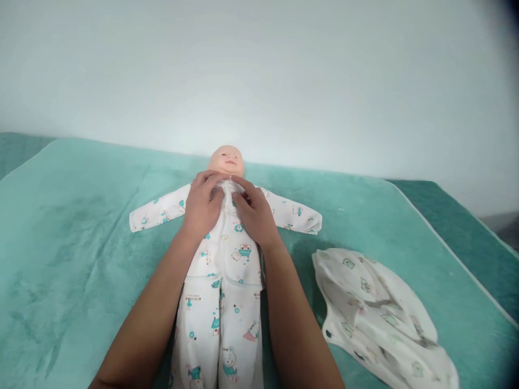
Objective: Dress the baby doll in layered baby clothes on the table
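Note:
A baby doll lies on its back with its head at the far side. It wears a white long-sleeved baby shirt with small blue prints, and its sleeves are spread out to both sides. Matching white trousers cover the legs. At the collar, my left hand holds the left part of the neckline between curled fingers and thumb. My right hand grips the other side of the collar, its index fingertip near the doll's chin. Both hands partly hide the chest and shoulders.
A crumpled white cloth item with green prints and dark snaps lies at the right. Everything rests on a turquoise plush cover. A pale wall rises directly behind the doll's head.

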Demonstrator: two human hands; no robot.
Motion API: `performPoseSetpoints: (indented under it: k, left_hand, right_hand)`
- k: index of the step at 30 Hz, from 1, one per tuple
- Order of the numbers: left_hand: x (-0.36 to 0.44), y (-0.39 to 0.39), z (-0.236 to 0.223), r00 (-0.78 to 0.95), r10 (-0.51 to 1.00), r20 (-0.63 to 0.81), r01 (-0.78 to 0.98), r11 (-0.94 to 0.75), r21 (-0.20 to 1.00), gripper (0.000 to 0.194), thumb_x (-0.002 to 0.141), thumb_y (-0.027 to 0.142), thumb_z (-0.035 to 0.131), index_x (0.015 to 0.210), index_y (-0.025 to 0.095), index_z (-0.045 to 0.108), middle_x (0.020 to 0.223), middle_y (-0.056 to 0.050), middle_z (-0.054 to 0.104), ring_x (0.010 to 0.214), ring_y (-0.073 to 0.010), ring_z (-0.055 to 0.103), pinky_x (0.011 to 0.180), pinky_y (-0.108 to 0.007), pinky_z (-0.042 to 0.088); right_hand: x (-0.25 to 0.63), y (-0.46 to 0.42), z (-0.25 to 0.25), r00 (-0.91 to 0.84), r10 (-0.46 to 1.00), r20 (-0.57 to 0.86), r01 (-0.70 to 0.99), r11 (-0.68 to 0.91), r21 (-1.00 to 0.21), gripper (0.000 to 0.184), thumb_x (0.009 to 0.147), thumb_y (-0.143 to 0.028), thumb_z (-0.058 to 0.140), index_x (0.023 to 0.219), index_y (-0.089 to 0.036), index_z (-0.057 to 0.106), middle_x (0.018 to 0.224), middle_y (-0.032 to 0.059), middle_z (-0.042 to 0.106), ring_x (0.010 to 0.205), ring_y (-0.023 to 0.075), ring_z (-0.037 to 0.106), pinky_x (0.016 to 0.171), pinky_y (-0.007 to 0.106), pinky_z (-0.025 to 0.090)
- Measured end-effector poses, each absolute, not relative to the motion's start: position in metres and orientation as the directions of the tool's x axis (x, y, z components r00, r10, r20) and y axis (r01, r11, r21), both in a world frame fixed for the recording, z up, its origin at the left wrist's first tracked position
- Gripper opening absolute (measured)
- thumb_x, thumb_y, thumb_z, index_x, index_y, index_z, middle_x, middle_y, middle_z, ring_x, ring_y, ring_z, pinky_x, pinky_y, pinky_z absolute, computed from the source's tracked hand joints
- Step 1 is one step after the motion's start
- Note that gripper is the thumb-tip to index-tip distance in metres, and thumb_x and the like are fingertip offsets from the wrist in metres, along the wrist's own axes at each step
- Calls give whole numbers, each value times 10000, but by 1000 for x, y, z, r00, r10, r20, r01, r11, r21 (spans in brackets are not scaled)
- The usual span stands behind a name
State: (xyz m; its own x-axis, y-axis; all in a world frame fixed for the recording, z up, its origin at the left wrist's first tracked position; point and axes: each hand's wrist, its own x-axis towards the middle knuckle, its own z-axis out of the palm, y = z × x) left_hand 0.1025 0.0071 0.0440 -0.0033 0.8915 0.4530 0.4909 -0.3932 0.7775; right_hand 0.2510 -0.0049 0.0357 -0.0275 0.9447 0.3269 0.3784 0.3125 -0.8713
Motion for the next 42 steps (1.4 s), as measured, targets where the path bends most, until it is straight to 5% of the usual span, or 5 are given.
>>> performPoseSetpoints:
  k: [12,19,27,42]
  left_hand:
    - [103,4,42,-60,901,430,523,-339,782,204,908,160,507,986,213,688,1203,-62,637,1171,-235,593,1037,-431,476]
    - [101,0,40,-38,891,453,529,-367,765,284,946,204,479,1093,233,720,1250,-73,616,1219,-229,579,1089,-421,451]
    - [98,0,36,15,878,479,537,-411,737,349,972,205,448,1133,299,743,1261,-56,610,1226,-221,564,1104,-424,435]
    - [98,-2,41,5,884,467,501,-406,764,301,932,151,473,969,274,746,1217,-38,651,1179,-225,590,1059,-433,455]
  right_hand:
    - [247,-5,34,19,943,333,301,312,-901,316,912,-290,537,1200,-278,665,1202,22,662,968,199,560,908,378,456]
    - [251,-5,37,-71,951,299,440,299,-847,420,942,-317,515,1351,-286,603,910,31,643,917,239,536,870,411,453]
    - [250,-3,37,-101,926,365,364,376,-852,368,927,-265,505,1284,-273,591,1175,45,614,927,196,536,881,381,456]
    - [248,-2,31,-14,947,320,164,318,-934,227,922,-293,532,1108,-233,647,894,-7,603,764,132,543,734,283,477]
